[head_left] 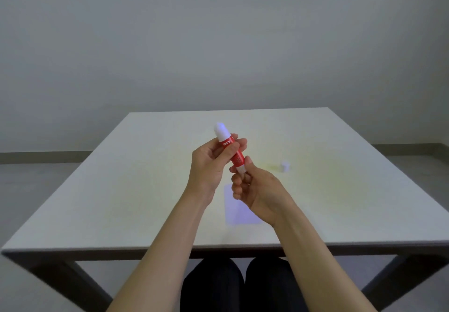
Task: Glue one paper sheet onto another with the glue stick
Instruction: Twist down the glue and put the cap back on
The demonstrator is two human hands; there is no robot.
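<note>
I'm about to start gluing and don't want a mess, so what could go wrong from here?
1. The glue stick is held in the air by the left hand and right hand, its white tip exposed; twisting too far could push out too much glue.
2. The small white cap sits loose on the table and could be knocked away.
3. The pale paper sheet lies unheld and may slide when rubbed.

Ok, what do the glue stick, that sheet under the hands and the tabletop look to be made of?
Glue stick: glossy red plastic barrel with white print, and a white, translucent-looking top end, likely plastic too.
Paper sheet: thin, matte, pale lilac, lying flat; probably paper, though the view is blurred.
Table: smooth matte off-white top, perhaps laminate, over a darker edge.
</note>
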